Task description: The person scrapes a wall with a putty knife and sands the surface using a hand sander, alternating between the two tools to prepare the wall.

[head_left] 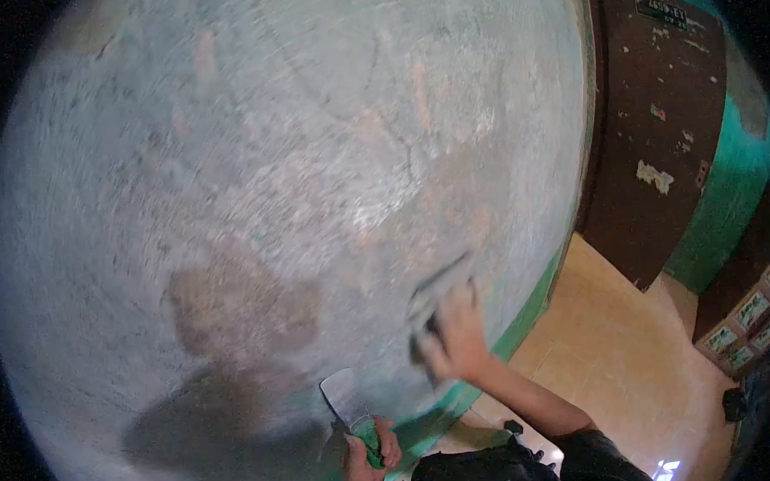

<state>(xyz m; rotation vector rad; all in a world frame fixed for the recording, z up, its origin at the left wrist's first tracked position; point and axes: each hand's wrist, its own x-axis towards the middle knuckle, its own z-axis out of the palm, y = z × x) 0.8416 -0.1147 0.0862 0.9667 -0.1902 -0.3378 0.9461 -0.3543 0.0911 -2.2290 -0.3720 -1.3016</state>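
In my left hand (369, 465), low in the view, is a putty knife with a green handle (368, 443). Its wide pale blade (347, 395) points up beside the wall. My right hand (459, 332) is closed around a flat, trowel-like tool (429, 303) with a long straight edge. Motion blurs this tool and hides its exact kind. It lies against or very close to the wall (270, 177), whose grey surface is rough, with whitish streaks and faint orange patches. A shadow of my head and body falls on the wall at the lower left.
To the right stands a brown door (655, 125) with peeled stickers and a number plate (660, 9). Beyond it is a green wall (718, 200). A brown cabinet (741, 324) with picture panels stands at the far right. Below lies a tan tiled floor (613, 342).
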